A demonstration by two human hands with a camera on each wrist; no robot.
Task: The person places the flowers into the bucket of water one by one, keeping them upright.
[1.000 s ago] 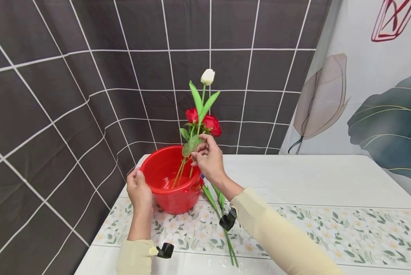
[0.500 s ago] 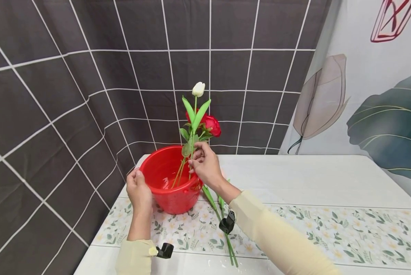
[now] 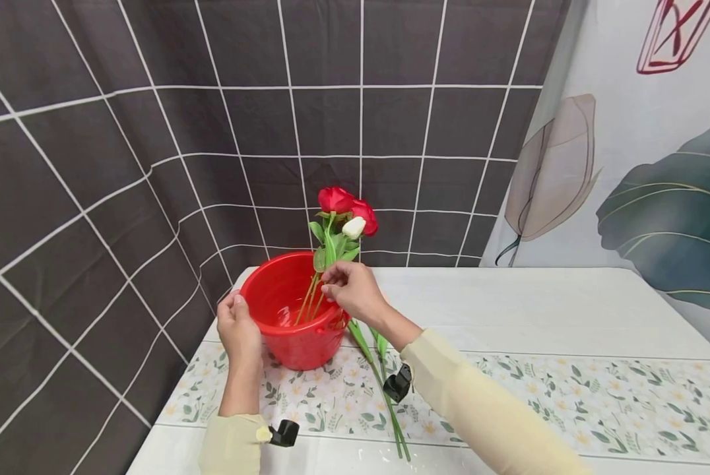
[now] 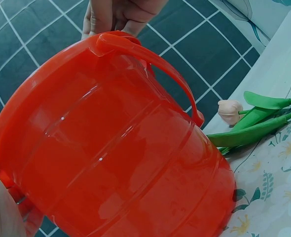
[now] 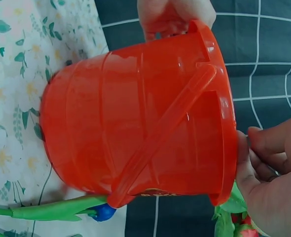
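Red bucket [image 3: 306, 348] gripped by the left hand [image 3: 240, 333], I judge the white tulip [image 3: 354, 228], pinched in the right hand [image 3: 357, 291], wants easing down beside the red blooms [image 3: 335, 200]

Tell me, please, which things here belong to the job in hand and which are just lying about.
In the job: bucket, held by the left hand; white tulip, in the right hand; red flowers.
Lying about, apparently: pink tulip; blue tulip.

Red-outlined frame [image 3: 678, 34] cut by the top edge, X-like crossed strokes inside, on the pale hanging cloth [image 3: 634, 132], small yellowish lettering [image 5: 157, 191] on the red bucket [image 5: 126, 108], too foreshortened to read
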